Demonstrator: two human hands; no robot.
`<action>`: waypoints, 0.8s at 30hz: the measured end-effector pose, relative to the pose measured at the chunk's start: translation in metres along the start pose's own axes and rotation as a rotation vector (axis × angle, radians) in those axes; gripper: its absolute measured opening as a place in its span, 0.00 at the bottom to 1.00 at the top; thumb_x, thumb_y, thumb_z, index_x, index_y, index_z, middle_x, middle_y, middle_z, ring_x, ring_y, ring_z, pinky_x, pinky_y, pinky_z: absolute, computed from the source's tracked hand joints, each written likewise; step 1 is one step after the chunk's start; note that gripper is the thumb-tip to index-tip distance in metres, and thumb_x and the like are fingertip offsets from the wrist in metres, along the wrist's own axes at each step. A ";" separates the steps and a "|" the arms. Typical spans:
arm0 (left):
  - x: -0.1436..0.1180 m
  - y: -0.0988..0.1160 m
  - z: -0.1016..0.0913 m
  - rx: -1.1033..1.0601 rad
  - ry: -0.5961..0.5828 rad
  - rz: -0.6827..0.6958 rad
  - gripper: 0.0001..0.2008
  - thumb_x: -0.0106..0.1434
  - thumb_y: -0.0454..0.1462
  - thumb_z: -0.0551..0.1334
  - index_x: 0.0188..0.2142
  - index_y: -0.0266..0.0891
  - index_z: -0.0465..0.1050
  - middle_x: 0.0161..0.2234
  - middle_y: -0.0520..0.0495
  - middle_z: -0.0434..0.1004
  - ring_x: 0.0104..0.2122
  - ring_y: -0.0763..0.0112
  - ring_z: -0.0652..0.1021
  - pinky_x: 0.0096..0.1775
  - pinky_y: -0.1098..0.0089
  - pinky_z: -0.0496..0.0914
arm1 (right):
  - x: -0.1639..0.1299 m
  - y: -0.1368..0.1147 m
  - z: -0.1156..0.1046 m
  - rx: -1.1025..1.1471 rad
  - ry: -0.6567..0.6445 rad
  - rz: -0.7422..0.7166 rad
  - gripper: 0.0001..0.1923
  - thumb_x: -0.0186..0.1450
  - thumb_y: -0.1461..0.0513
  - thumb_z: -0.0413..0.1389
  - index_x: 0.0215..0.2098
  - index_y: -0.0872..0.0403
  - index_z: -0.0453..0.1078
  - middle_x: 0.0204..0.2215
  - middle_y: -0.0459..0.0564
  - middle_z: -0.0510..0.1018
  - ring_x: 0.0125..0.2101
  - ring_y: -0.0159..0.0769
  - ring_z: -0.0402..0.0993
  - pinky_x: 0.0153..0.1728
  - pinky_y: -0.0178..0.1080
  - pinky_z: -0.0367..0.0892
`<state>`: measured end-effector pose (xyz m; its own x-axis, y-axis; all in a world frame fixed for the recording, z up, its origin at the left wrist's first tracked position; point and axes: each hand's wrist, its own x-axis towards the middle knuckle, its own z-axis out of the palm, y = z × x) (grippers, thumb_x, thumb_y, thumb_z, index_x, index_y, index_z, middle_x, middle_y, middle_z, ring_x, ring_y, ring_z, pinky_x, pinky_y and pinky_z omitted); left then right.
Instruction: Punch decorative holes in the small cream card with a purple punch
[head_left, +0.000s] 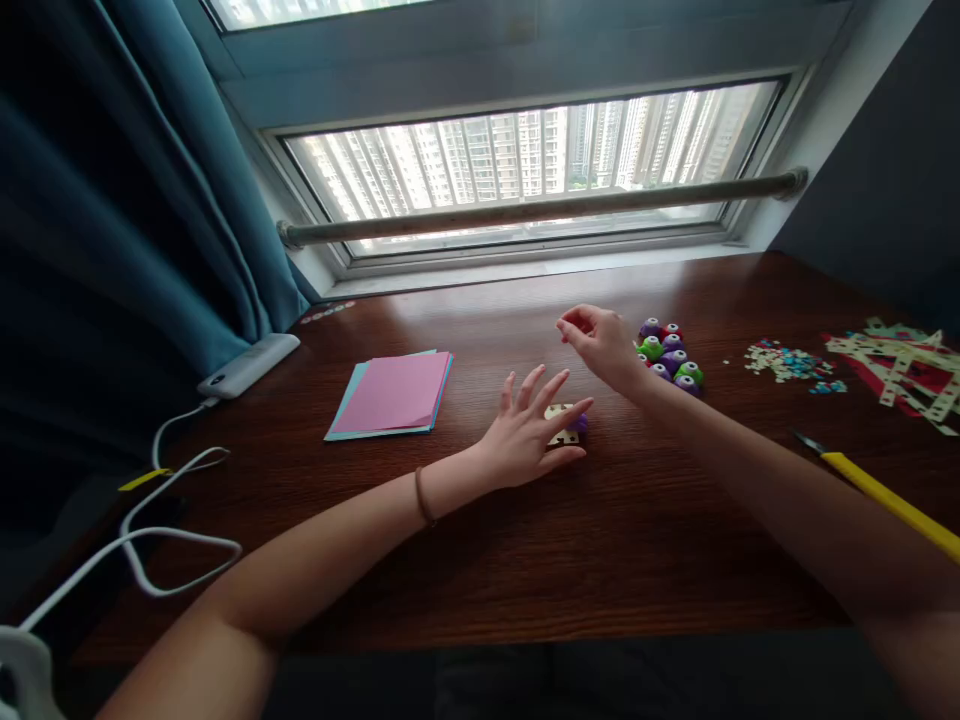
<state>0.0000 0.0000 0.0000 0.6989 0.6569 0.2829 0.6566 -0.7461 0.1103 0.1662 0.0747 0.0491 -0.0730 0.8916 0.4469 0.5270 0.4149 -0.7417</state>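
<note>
My left hand (529,430) reaches over the table with its fingers spread. Beneath those fingers lies a small cream-coloured piece with dark holes (559,437), partly hidden, with a purple bit (580,424) at its right side. Higher and to the right, my right hand (602,342) hovers with thumb and fingers pinched together. A speck of red shows at the fingertips, too small to name. Just right of that hand stands a cluster of purple, green and red toy pieces with eye-like tops (673,358).
Pink and blue paper sheets (394,392) lie stacked on the left. Small white and blue bits (784,360) and cream perforated strips (900,365) are at the right, near a yellow-handled tool (877,487). A white device (251,366) with a cable sits by the curtain.
</note>
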 end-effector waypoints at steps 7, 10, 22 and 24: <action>0.000 -0.002 0.008 -0.110 -0.105 -0.078 0.27 0.62 0.54 0.53 0.58 0.51 0.59 0.63 0.41 0.46 0.62 0.41 0.43 0.54 0.34 0.37 | -0.022 0.001 0.038 -0.344 -0.096 -0.132 0.12 0.65 0.60 0.51 0.41 0.61 0.69 0.38 0.55 0.75 0.40 0.43 0.67 0.42 0.40 0.60; 0.000 -0.004 0.009 -0.148 -0.139 -0.074 0.27 0.62 0.53 0.52 0.58 0.49 0.58 0.64 0.41 0.45 0.61 0.40 0.44 0.54 0.33 0.36 | -0.032 0.008 0.046 -0.457 -0.158 -0.160 0.16 0.66 0.58 0.49 0.46 0.61 0.67 0.42 0.59 0.72 0.44 0.47 0.62 0.47 0.43 0.58; 0.000 -0.008 0.013 -0.197 -0.172 -0.073 0.23 0.63 0.52 0.53 0.56 0.54 0.61 0.63 0.49 0.50 0.62 0.42 0.42 0.53 0.32 0.34 | -0.037 0.012 0.054 -0.631 -0.300 0.034 0.25 0.67 0.52 0.43 0.51 0.64 0.63 0.48 0.63 0.67 0.50 0.54 0.54 0.49 0.50 0.54; 0.000 -0.007 0.012 -0.183 -0.172 -0.073 0.22 0.63 0.52 0.52 0.56 0.54 0.61 0.63 0.50 0.51 0.62 0.44 0.42 0.54 0.33 0.34 | -0.038 0.008 0.053 -0.666 -0.323 0.052 0.26 0.67 0.51 0.42 0.52 0.62 0.63 0.48 0.62 0.67 0.50 0.53 0.54 0.50 0.50 0.54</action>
<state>-0.0017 0.0066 -0.0126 0.6999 0.7067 0.1036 0.6555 -0.6932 0.2997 0.1286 0.0538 -0.0002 -0.2252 0.9587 0.1736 0.9312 0.2642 -0.2513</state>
